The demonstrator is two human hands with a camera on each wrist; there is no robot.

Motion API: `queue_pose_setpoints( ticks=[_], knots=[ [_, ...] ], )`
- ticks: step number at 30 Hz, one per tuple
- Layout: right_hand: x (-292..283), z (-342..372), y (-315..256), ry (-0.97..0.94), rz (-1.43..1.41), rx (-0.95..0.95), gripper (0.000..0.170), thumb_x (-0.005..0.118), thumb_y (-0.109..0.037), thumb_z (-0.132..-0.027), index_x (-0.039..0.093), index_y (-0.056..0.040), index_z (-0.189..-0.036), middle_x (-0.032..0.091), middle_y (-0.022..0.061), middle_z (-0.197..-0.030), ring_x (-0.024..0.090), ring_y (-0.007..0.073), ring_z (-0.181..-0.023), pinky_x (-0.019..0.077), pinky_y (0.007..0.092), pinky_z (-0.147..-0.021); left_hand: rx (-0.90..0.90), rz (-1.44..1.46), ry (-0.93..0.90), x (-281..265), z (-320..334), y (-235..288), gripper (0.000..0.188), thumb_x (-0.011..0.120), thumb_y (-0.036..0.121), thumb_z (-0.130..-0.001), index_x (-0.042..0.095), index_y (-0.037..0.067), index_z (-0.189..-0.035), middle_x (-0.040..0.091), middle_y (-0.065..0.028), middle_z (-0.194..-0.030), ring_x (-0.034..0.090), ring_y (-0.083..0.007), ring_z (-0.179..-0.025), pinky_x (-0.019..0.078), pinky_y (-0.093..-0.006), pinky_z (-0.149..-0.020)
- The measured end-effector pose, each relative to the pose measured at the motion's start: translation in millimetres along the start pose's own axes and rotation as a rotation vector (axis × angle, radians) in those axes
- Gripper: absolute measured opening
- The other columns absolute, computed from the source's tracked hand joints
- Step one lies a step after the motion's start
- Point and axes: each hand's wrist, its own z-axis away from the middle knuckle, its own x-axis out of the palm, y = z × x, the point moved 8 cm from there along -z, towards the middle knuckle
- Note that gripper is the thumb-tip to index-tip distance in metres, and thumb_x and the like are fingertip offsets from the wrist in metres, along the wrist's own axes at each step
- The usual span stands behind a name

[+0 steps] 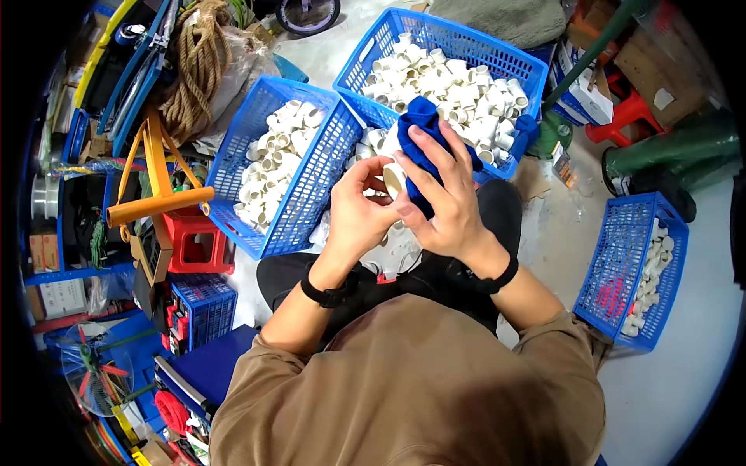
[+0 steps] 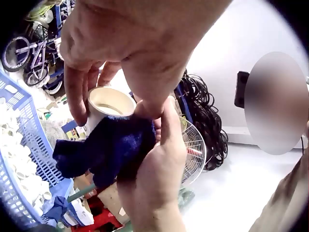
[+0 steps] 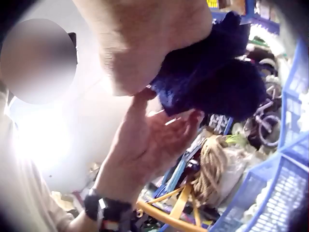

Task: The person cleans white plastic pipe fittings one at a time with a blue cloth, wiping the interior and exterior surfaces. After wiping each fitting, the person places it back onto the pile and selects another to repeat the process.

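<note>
Between both hands is a white plastic pipe fitting [image 2: 95, 116], its round open end turned up in the left wrist view. My left hand [image 1: 358, 211] grips the fitting by its rim, thumb on one side and fingers on the other. A dark blue cloth [image 1: 420, 128] is bunched against the fitting's other side. My right hand [image 1: 451, 203] holds this cloth around the fitting, with its thumb close to the left thumb. In the right wrist view the cloth [image 3: 217, 82] hides most of the fitting.
Blue plastic baskets of white fittings stand ahead: one basket [image 1: 312, 180] at left, another basket [image 1: 474, 40] behind. A smaller basket [image 1: 604, 268] with fittings is at far right. Left are an orange metal frame [image 1: 159, 175], a red stool [image 1: 198, 242] and coiled rope [image 1: 200, 66].
</note>
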Motion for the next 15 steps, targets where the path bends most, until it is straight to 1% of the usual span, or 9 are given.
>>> queue_pose_setpoints(
  ticks=[1,3,5,7,8,9,11,13,15],
  knots=[
    [-4,-1,6,0.007,0.004,-0.043,0.041,0.061,-0.030,-0.093,0.065,-0.0017,-0.122,0.047,0.0202,-0.146,0.040,0.0461,-0.135,0.0334,0.0550,-0.110,-0.002,-0.005,-0.047,3,1,0,0.048,0.082,0.010,-0.075,0.062,-0.003,-0.116,0.066,-0.0050,-0.086,0.063,-0.0090,-0.076,0.0565,-0.0254,-0.068],
    [-13,1,30,0.148,-0.095,0.120,0.040,0.061,-0.028,-0.093,0.063,-0.0017,-0.123,0.049,0.0224,-0.142,0.048,0.0448,-0.128,0.0384,0.0504,-0.108,0.034,-0.010,-0.072,10,6,7,0.048,0.081,0.008,-0.074,0.062,-0.003,-0.117,0.065,-0.0056,-0.088,0.063,-0.0094,-0.079,0.0575,-0.0258,-0.069],
    [-18,7,61,0.276,-0.291,0.407,0.042,0.056,-0.028,-0.097,0.057,0.0014,-0.126,0.058,0.0216,-0.129,0.055,0.0331,-0.123,0.0446,0.0418,-0.101,0.062,-0.015,-0.095,14,12,11,0.047,0.080,0.007,-0.074,0.062,-0.003,-0.117,0.064,-0.0061,-0.089,0.063,-0.0098,-0.081,0.0584,-0.0261,-0.070],
    [11,23,98,0.345,-1.007,0.810,0.045,0.045,-0.034,-0.103,0.057,0.0018,-0.127,0.062,0.0174,-0.123,0.060,0.0254,-0.116,0.0478,0.0382,-0.098,0.152,0.200,-0.154,18,17,19,0.048,0.078,0.004,-0.073,0.062,-0.002,-0.118,0.062,-0.0066,-0.092,0.063,-0.0102,-0.089,0.0596,-0.0266,-0.073],
    [33,31,91,0.237,-1.423,0.962,0.054,0.035,-0.043,-0.106,0.057,0.0003,-0.129,0.066,0.0146,-0.119,0.065,0.0219,-0.109,0.0502,0.0348,-0.096,0.115,0.299,-0.152,19,22,17,0.049,0.074,0.003,-0.077,0.061,-0.004,-0.124,0.065,-0.0086,-0.103,0.063,-0.0125,-0.098,0.0582,-0.0290,-0.080],
    [42,30,75,0.220,-1.689,0.965,0.060,0.032,-0.049,-0.106,0.057,-0.0006,-0.130,0.068,0.0146,-0.114,0.067,0.0228,-0.104,0.0515,0.0340,-0.096,0.116,0.301,-0.154,20,23,17,0.049,0.074,0.003,-0.077,0.061,-0.004,-0.124,0.065,-0.0086,-0.103,0.063,-0.0125,-0.098,0.0582,-0.0290,-0.080],
    [42,27,37,0.277,-1.870,0.942,0.063,0.032,-0.052,-0.105,0.055,-0.0005,-0.132,0.067,0.0151,-0.119,0.066,0.0238,-0.109,0.0506,0.0362,-0.099,0.135,0.520,-0.089,10,17,17,0.049,0.070,0.004,-0.083,0.058,-0.006,-0.129,0.066,-0.0111,-0.113,0.063,-0.0153,-0.102,0.0549,-0.0306,-0.088],
    [43,28,24,0.430,-1.586,0.845,0.065,0.030,-0.050,-0.106,0.043,0.0025,-0.142,0.054,0.0179,-0.136,0.055,0.0250,-0.125,0.0401,0.0371,-0.110,0.051,0.639,-0.055,2,14,12,0.046,0.070,0.007,-0.089,0.057,-0.008,-0.131,0.068,-0.0121,-0.116,0.064,-0.0145,-0.099,0.0523,-0.0276,-0.087],
    [21,22,-9,0.496,-0.935,0.636,0.066,0.036,-0.044,-0.104,0.034,0.0039,-0.148,0.045,0.0227,-0.146,0.047,0.0305,-0.134,0.0334,0.0413,-0.115,0.025,0.525,0.069,-14,11,9,0.046,0.071,0.005,-0.090,0.057,-0.008,-0.131,0.068,-0.0109,-0.116,0.063,-0.0111,-0.093,0.0523,-0.0254,-0.083]
  ],
)
